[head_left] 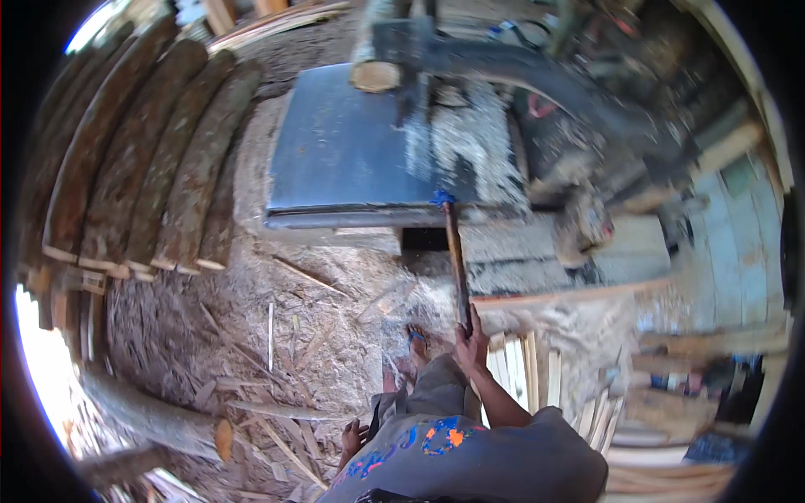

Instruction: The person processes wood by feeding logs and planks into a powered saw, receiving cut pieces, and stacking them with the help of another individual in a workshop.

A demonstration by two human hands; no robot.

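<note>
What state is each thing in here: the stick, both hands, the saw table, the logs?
Right hand: closed around the stick's lower end.
Stick: held tilted, its blue-tipped top touching the saw table's front edge.
Left hand: hanging low by the hip, holding nothing visible.
Saw table: dark top partly covered in sawdust, a log end resting at its far edge.
Logs: stacked side by side at left.

Dark blue-grey metal surface (340,142) dusted pale with sawdust, brown stick (457,264) with blue tip, grey shirt (470,457) with orange-blue print, brown-barked logs (138,155)
</note>
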